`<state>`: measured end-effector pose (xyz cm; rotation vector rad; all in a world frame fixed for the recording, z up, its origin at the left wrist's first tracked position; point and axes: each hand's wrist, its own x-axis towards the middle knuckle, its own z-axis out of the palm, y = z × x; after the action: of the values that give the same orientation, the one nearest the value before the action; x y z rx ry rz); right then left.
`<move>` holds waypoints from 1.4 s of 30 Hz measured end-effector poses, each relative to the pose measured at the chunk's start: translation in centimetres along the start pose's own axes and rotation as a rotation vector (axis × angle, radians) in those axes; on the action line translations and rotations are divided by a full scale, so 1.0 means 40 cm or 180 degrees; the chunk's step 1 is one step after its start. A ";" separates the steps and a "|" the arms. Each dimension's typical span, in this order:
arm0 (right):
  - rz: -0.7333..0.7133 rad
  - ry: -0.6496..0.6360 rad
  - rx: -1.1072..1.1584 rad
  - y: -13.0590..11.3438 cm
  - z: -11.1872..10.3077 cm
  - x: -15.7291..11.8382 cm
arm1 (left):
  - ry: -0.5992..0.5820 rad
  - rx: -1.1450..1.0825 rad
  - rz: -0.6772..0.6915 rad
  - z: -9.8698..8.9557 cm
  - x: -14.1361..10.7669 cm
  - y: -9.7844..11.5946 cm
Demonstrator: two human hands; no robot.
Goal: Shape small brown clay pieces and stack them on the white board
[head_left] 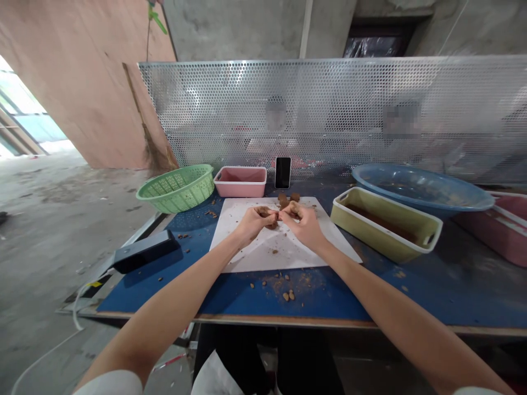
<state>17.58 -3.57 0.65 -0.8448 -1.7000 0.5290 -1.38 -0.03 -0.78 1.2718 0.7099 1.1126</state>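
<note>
My left hand (256, 224) and my right hand (302, 224) meet above a white board (251, 258), fingertips pinched together and touching. Whatever lies between the fingertips is too small and covered to make out. Just under them, a brown clay-like lump (272, 225) shows in part by my left fingers. Beyond my right hand sit more brown lumps (295, 197) at the board's far edge. Small brown crumbs (275, 252) are scattered over the white surface.
A green basket (177, 189) and pink bin (241, 189) stand at the back left. On the right are an olive bin (370, 241) and a wide blue basin (465, 200). A phone (282, 173) leans upright behind. A black box (145, 251) lies left on the blue tabletop (329, 296).
</note>
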 end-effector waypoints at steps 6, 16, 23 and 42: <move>-0.0023 -0.0123 -0.0011 0.007 -0.004 0.004 | 0.0015 0.0038 -0.0013 0.000 -0.001 -0.002; -0.0041 0.0308 -0.0013 0.001 -0.007 0.001 | -0.0143 0.0026 0.0030 -0.001 -0.005 0.010; -0.0127 0.0248 -0.0180 0.003 -0.001 0.001 | -0.0153 0.0054 0.0003 0.001 -0.006 0.010; -0.1026 -0.0199 -0.1754 0.045 -0.013 -0.011 | -0.0361 -0.0672 -0.0366 0.017 -0.022 0.050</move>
<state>18.61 -2.78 -0.77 -0.9137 -2.0270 -0.1463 -1.56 -1.23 1.13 1.0917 0.5580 0.9860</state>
